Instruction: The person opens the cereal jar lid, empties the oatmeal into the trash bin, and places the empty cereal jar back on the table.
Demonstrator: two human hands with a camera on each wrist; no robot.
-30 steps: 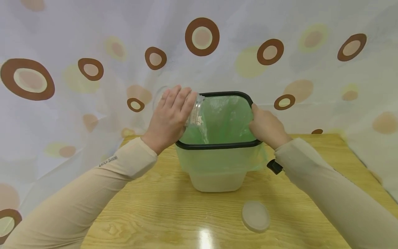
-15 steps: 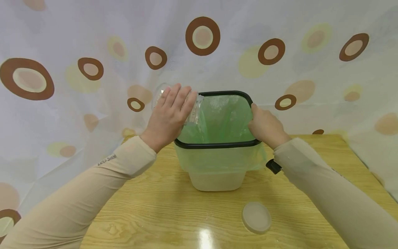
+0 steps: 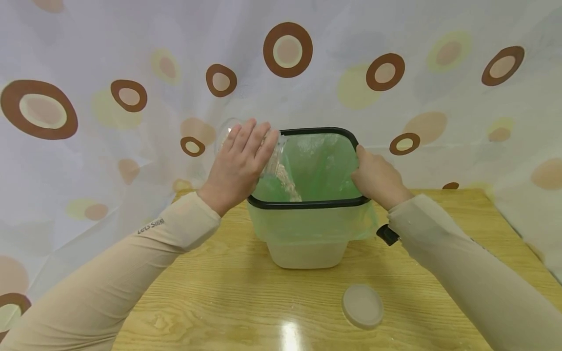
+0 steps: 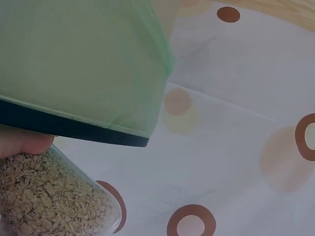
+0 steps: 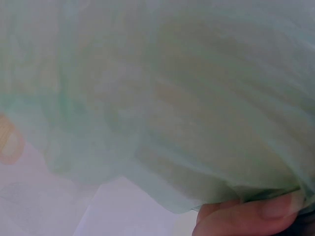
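Note:
My left hand point(image 3: 239, 163) grips a clear plastic jar point(image 4: 74, 196), tipped so its mouth hangs over the left side of a trash bin point(image 3: 307, 256). Oat flakes point(image 4: 44, 191) fill much of the jar in the left wrist view, and a stream of them falls from its mouth into the bin. A green plastic bag point(image 3: 322, 158) lines the bin and folds over its outside, under a black rim point(image 3: 311, 204). With curled fingers, my right hand point(image 3: 377, 175) holds the rim's right side. In the right wrist view, bag film covers most of the picture, with fingers point(image 5: 246, 219) at its lower edge.
A round beige lid point(image 3: 362, 306) lies on the wooden table point(image 3: 210, 297) in front of the bin. Behind the table hangs a white sheet point(image 3: 175, 29) with brown and yellow circles. A black strap end point(image 3: 388, 235) sticks out by the right cuff.
Oat flakes now pour from the jar into the bag, where half a second ago no such stream showed. Both hands and the bin have hardly moved.

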